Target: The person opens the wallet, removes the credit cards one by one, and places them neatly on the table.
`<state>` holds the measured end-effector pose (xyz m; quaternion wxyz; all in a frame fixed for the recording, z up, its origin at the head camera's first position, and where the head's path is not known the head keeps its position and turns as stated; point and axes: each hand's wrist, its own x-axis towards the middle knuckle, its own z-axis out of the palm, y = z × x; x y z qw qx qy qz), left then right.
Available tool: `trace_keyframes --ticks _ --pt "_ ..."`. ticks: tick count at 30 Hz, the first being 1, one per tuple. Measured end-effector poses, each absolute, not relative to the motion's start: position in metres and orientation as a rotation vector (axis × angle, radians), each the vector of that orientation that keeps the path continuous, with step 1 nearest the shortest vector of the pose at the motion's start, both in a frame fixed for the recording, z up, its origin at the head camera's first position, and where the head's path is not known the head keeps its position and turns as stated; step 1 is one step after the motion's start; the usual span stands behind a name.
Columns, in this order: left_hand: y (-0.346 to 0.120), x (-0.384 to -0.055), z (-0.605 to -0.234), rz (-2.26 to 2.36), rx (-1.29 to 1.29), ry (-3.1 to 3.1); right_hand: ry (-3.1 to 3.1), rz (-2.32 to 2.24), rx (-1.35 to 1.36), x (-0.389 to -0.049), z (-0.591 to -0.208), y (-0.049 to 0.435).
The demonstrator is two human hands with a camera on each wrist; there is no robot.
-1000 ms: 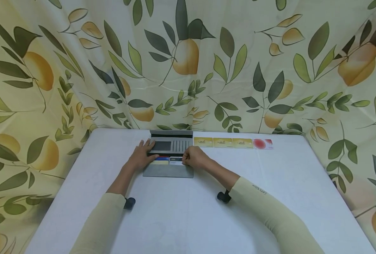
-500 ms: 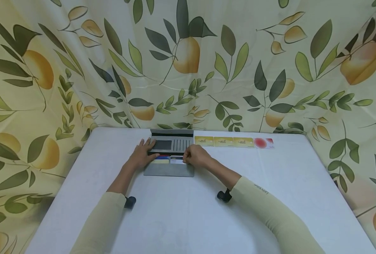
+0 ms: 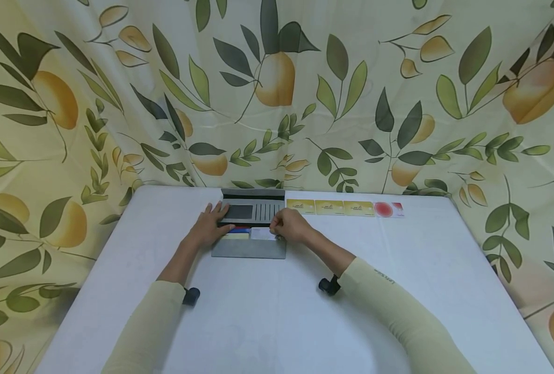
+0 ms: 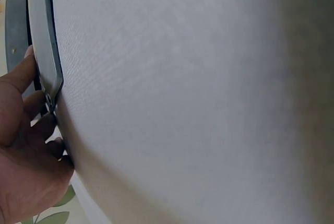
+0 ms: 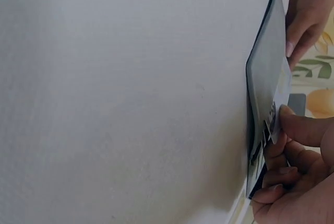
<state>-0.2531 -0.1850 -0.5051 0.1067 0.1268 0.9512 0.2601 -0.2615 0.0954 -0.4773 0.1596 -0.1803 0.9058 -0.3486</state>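
Note:
A long grey wallet (image 3: 248,249) lies unfolded near the table's far edge, with card slots along its middle. My left hand (image 3: 205,228) rests on its left side, thumb and fingers spread over the edge. At the right of the lower slots, my right hand (image 3: 292,226) pinches a white card (image 3: 261,233) between thumb and fingers. The card's lower part is hidden in the wallet. Beside it, left of centre, blue-and-cream cards (image 3: 237,234) show in the slots. In the right wrist view the thumb (image 5: 302,128) presses on the card's near end.
Three gold cards (image 3: 329,208) and a white card with a red circle (image 3: 389,210) lie in a row right of the wallet. The white table (image 3: 258,311) extends toward me. A patterned curtain (image 3: 305,119) hangs behind it.
The white card has slid up toward the far side, covering the dark strip seen behind it before. The right fingers shifted slightly with it; the left hand stays in place.

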Motion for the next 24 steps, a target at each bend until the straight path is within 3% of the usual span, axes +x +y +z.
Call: trace_keyframes --ticks 24 --pt "-0.19 -0.251 -0.517 0.903 0.448 2.805 2.601 -1.128 -0.414 -0.273 -0.483 0.1"
